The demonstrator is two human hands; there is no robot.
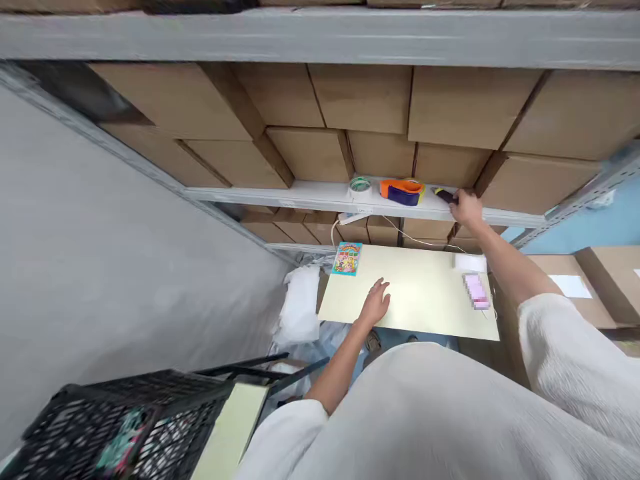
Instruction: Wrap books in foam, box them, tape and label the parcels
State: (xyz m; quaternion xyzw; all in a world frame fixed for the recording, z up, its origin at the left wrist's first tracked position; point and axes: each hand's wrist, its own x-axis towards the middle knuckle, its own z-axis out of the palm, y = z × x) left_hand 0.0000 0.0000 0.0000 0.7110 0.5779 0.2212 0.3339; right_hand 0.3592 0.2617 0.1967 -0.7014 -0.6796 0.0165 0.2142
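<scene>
On the grey shelf ledge (320,195), my right hand (467,208) has its fingers closed around one end of a black-and-yellow box cutter (444,195). Left of it on the same ledge lie an orange and dark-blue tape dispenser (403,191) and a roll of tape (360,187). My left hand (375,303) is over the pale yellow tabletop (425,287), fingers apart and holding nothing. A colourful booklet (347,258) lies near the table's left end. At the right end are a white block-like item (470,263) and a pink, pixelated item (477,291).
Cardboard boxes (380,100) fill the shelves ahead. A white power strip (353,217) with a cable is under the ledge. Black crates (90,427) stand at lower left, white packing material (300,303) left of the table, and an open carton (610,277) at right.
</scene>
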